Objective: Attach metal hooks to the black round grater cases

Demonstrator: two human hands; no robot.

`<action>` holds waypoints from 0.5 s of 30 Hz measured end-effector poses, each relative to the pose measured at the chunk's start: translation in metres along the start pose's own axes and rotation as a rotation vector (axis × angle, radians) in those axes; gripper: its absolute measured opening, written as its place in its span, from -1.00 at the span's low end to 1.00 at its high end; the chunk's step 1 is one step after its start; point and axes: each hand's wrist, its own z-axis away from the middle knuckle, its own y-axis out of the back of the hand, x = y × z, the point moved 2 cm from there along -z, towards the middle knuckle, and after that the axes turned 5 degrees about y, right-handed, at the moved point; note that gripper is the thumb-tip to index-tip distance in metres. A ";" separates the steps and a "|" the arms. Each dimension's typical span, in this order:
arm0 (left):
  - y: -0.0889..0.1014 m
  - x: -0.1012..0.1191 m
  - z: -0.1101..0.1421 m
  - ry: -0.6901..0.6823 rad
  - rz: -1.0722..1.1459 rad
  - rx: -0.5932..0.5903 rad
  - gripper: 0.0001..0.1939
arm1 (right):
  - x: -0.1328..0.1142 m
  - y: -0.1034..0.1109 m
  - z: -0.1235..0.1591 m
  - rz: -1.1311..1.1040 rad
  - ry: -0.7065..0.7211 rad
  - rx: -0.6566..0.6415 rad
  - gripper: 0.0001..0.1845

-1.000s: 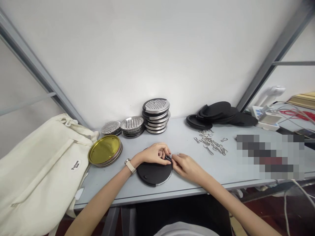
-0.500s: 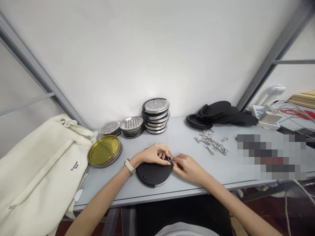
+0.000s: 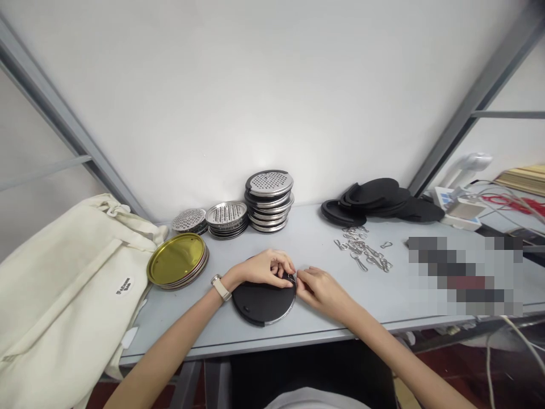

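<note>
A round black disc (image 3: 261,304) with a silvery rim at its lower right lies on the table before me. My left hand (image 3: 266,268) rests over its upper part, thumb and forefinger pinched on a small metal clip (image 3: 291,278) at the disc's right edge. Close beside it, my right hand (image 3: 321,291) has its fingertips pressed together at the same edge; what they grip is hidden. Several loose metal clips (image 3: 361,248) lie scattered to the right, beyond my hands.
Gold discs (image 3: 176,258) are stacked at left, beside a cream bag (image 3: 63,284). Along the wall stand perforated grater discs (image 3: 226,214), a taller grater stack (image 3: 270,184) and a pile of black covers (image 3: 378,193). A power strip (image 3: 462,218) sits at far right.
The whole view has shifted slightly. Both hands stay at the disc's right edge, with the same pinched grip and little visible movement.
</note>
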 end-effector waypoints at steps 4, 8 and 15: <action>0.000 -0.001 0.000 -0.004 0.000 -0.002 -0.77 | 0.002 0.000 0.000 0.006 -0.025 0.016 -0.75; 0.000 0.000 0.001 -0.016 -0.001 -0.005 -0.78 | 0.004 -0.001 0.000 -0.013 -0.041 0.001 -0.75; 0.000 0.001 0.001 0.009 -0.038 0.012 -0.77 | -0.002 0.004 0.000 -0.051 0.007 -0.051 -0.78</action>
